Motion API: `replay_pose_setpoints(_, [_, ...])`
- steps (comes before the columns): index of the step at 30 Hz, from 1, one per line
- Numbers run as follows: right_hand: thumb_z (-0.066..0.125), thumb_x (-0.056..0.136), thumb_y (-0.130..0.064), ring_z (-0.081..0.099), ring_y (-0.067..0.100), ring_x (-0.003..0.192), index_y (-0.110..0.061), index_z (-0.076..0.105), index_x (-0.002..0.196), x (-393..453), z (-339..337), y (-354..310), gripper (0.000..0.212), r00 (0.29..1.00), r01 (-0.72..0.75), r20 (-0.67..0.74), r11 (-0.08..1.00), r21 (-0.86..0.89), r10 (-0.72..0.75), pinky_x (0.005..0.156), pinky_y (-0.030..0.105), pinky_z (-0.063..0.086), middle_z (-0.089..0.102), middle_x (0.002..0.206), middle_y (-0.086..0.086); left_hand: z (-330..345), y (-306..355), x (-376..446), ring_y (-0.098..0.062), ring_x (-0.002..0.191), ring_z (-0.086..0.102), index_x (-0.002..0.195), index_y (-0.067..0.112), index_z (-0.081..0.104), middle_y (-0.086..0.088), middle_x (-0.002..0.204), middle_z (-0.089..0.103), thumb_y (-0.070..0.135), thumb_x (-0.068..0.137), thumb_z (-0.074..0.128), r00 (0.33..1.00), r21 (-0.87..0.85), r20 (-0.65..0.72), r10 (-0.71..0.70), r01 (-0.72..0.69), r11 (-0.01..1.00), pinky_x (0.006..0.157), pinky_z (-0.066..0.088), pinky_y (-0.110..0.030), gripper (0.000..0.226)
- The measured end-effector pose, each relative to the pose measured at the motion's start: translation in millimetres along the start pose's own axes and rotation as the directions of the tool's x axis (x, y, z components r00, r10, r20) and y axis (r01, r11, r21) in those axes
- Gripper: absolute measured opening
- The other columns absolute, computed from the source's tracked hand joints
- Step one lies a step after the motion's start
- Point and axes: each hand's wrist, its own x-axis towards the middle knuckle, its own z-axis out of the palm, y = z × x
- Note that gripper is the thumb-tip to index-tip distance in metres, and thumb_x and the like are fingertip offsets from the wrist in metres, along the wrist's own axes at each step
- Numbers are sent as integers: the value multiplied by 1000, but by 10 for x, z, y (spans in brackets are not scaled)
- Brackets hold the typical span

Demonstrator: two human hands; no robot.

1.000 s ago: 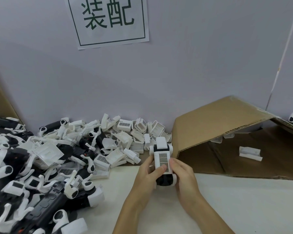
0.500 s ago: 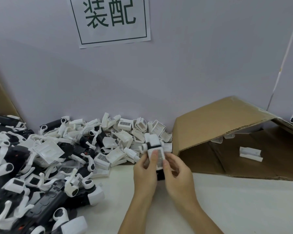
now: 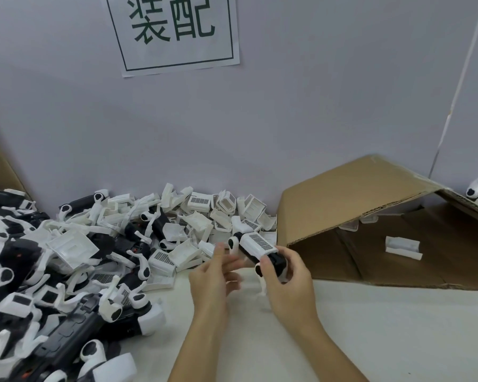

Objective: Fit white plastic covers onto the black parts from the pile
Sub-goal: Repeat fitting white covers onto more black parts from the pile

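One black part [image 3: 275,261] sits gripped in right hand [image 3: 286,285].

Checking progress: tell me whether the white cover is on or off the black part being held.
On. The white cover sits on the black part, held in the right hand.

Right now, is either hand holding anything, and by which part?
The right hand grips the black part with its white cover by the lower right end. The left hand is blurred, fingers straight beside the other end; holds nothing.
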Motion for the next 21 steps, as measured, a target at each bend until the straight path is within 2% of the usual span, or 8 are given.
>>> replay_pose_setpoints(2, [69, 92, -22, 65, -4, 89, -30, 68, 95, 38, -33, -9, 9, 998, -56, 3, 998, 35, 56, 72, 9, 49, 73, 93, -9, -61, 7, 41, -7, 42, 50, 70, 4, 70, 3, 52, 62, 31, 96, 64, 974, 120, -142, 178, -161, 980, 48, 39, -22, 38])
replay_pose_setpoints(4, [63, 96, -25, 67, 1, 80, -28, 74, 88, 49, -58, -15, 14, 993, -108, 51, 990, 89, 103, 67, 13, 50, 75, 83, -10, -112, 38, 51, -4, 60, 58, 78, 15, 70, 11, 64, 65, 27, 96, 63, 933, 192, -147, 328, -298, 935, 61, 41, -23, 23])
replay_pose_setpoints(6, [57, 100, -29, 59, 3, 64, -24, 74, 74, 48, -66, -17, 31, 983, -156, 111, 982, 102, 145, 63, 21, 47, 66, 66, -13, -134, 61, 40, -1, 86, 65, 100, 27, 70, 14, 92, 69, 29, 96, 61, 940, 199, -5, 341, -334, 921, 73, 44, -19, 10])
replay_pose_setpoints(8, [58, 100, -35, 48, 9, 59, -14, 68, 68, 47, -74, -21, 40, 976, -177, 146, 979, 99, 162, 64, 30, 41, 52, 60, -6, -131, 42, 44, 6, 95, 64, 110, 31, 70, 12, 107, 70, 30, 98, 59, 954, 199, 176, 244, -277, 940, 80, 49, -20, 16])
replay_pose_setpoints(12, [61, 96, -46, 44, 13, 61, -6, 64, 71, 56, -97, -24, 47, 971, -211, 140, 968, 135, 193, 64, 31, 38, 46, 65, 4, -124, 24, 28, -4, 81, 65, 95, 33, 74, -9, 101, 70, 18, 96, 62, 957, 226, 195, 216, -258, 939, 65, 52, -15, 19])
replay_pose_setpoints(16, [59, 98, -38, 55, 12, 65, -25, 78, 84, 46, -93, -46, 27, 961, -228, 194, 963, 145, 198, 61, 31, 46, 62, 68, -5, -135, 34, 23, -16, 92, 66, 103, 29, 72, -10, 105, 71, 20, 94, 66, 961, 178, 160, 225, -252, 951, 85, 53, -32, 14])
replay_pose_setpoints(19, [65, 91, -46, 66, 20, 77, -25, 73, 106, 26, -88, -68, 27, 953, -240, 232, 952, 192, 194, 65, 33, 52, 71, 91, -2, -132, 30, 26, -12, 89, 65, 105, 27, 70, -6, 102, 71, 20, 93, 69, 952, 144, 132, 276, -294, 945, 75, 51, -19, 14])
replay_pose_setpoints(21, [67, 92, -36, 69, 17, 91, -29, 66, 114, 11, -86, -58, 23, 958, -216, 222, 966, 141, 182, 66, 27, 55, 69, 105, -5, -130, 34, 22, -3, 81, 65, 108, 23, 68, -2, 98, 70, 16, 91, 70, 942, 132, 136, 308, -326, 936, 67, 50, -13, 18])
